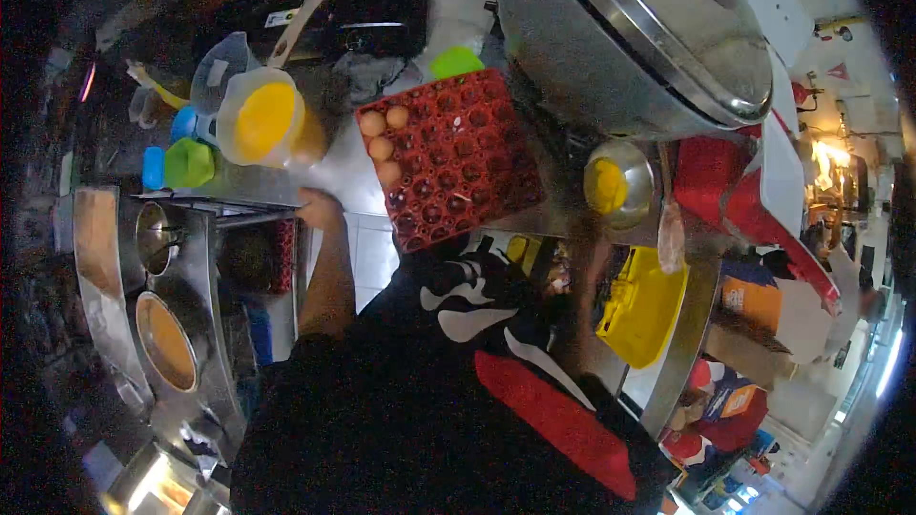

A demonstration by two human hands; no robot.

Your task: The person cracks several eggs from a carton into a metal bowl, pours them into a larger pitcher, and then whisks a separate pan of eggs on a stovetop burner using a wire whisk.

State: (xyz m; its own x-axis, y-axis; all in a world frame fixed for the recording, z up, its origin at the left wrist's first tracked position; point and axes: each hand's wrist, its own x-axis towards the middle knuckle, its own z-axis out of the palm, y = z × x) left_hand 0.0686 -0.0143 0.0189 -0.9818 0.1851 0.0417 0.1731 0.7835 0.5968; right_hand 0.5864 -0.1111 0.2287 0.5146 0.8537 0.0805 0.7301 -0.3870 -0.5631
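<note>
My left hand (320,208) is at the front edge of the steel counter (351,179), below a translucent plastic pitcher (228,109) of yellow liquid that looks like beaten egg. Its finger positions are unclear. On my other side, my right forearm reaches towards a steel bowl (639,175) with yellow contents; my right hand (595,223) is dark and blurred at the bowl's near side, so its grip cannot be made out. Between my arms lies a red plastic egg tray (465,150), jutting over the counter's edge. Several brown eggs (381,149) sit in its left corner, and many cups hold none.
A large lidded metal pot (572,36) stands at the back right. Farther left, a long-handled pan (304,14) extends from the stove. Green bowls (189,162) sit by the pitcher. A wooden-looking utensil (670,229) and a yellow plastic container (644,311) are at the right.
</note>
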